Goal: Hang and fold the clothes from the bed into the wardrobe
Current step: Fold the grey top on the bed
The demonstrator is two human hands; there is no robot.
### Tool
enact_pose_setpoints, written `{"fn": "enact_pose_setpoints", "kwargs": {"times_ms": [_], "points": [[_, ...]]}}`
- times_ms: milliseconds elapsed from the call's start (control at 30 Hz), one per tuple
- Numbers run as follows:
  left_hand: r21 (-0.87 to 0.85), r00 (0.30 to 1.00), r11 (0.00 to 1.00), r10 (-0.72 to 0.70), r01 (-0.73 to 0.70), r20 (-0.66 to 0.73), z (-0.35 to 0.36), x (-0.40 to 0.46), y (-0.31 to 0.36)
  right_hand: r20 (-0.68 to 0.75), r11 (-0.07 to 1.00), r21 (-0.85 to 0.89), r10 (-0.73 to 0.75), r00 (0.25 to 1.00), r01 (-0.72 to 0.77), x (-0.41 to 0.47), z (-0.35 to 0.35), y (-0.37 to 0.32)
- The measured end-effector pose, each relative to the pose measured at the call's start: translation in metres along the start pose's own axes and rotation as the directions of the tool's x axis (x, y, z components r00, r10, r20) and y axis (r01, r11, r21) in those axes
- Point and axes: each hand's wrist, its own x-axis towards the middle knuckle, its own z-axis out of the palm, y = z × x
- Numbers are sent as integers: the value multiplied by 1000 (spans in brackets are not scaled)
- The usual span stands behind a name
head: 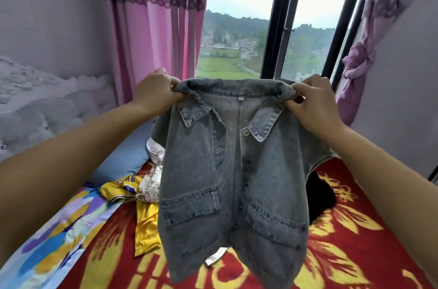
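Both hands up over bed [355,241]: left hand [155,93] & right hand [312,104] each grip a shoulder of the denim jacket [227,182], hanging open-fronted w/ hem above the red blanket.

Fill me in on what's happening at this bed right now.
A person holds up a faded grey-blue denim jacket by its shoulders, the left hand and right hand each gripping one side near the collar. It hangs open above the red and yellow patterned bedspread. A yellow sports jersey, a crumpled white garment and a black garment lie on the bed.
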Motion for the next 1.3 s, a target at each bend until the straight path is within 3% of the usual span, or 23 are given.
{"fn": "enact_pose_setpoints", "kwargs": {"times_ms": [67,167,267,333,400,500,567,633,767,867,933,967,1033,1100,1167,1233,1300], "points": [[-91,990,988,130,-125,48,-3,4,-3,25,991,136,5,1000,-8,2,-4,3],[-268,976,950,193,-161,97,-4,1,-8,54,964,265,21,998,-34,-2,-7,7],[-162,972,965,221,-206,79,0,-1,-16,121,987,163,-32,992,12,-5,-7,15],[-67,970,976,212,-206,115,8,-1,-14,174,999,-45,-21,984,30,-2,-2,16],[-37,980,994,104,-99,172,20,1,-2,214,977,-212,45,976,1,2,11,10],[-131,955,974,-149,187,258,35,6,20,273,963,-252,162,948,-92,6,34,-9],[-301,885,871,-262,389,386,41,7,36,302,968,-171,231,925,-186,9,46,-26],[-426,815,742,-277,518,508,46,3,56,354,966,-22,247,902,-256,12,55,-47],[-591,714,433,-209,681,669,52,-3,87,445,962,219,53,894,-166,11,58,-89],[-669,694,187,-144,719,706,43,-5,92,648,874,383,-25,761,-299,11,45,-90],[-670,682,151,-49,727,730,35,-7,92,739,869,413,-145,658,-272,9,40,-81],[-663,676,187,-11,725,737,33,-7,91,754,868,421,-175,633,-262,8,40,-76],[-646,711,402,-20,649,703,30,-4,84,744,843,451,-174,645,-293,6,42,-66],[-595,863,714,-28,371,504,27,2,73,740,802,483,-159,653,-351,6,42,-56],[-367,959,930,126,-25,253,23,7,65,757,766,498,-157,634,-405,6,41,-49],[-83,925,954,301,-290,230,24,12,62,758,746,520,-179,628,-415,6,38,-45],[-48,835,946,307,-321,457,23,16,59,754,698,569,-231,614,-435,6,35,-43]]}}
